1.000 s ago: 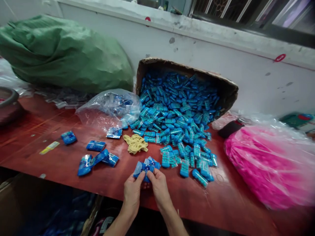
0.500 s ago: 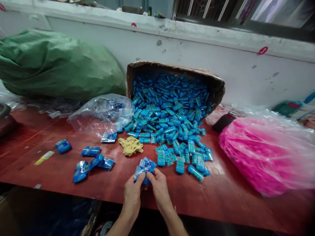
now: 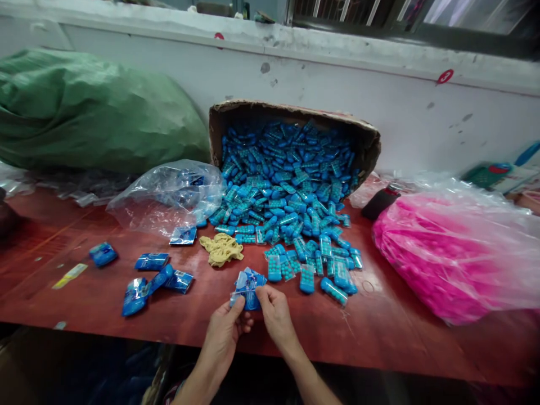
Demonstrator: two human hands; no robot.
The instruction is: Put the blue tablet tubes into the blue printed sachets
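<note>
Workshop, worn red surface (image 3: 400,337), carton (image 3: 216,132) on its side full of blue packs (image 3: 287,180), green sack (image 3: 101,112), pink bag (image 3: 447,253), numbered wall marker (image 3: 445,76), barred window (image 3: 373,12)

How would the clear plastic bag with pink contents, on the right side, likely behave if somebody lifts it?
The clear plastic bag would probably sag and fold, since it looks thin and wrinkled. Its pink contents may shift inside, as they appear to be many small lumps. It could feel rather heavy, because the contents fill much of it.
</note>
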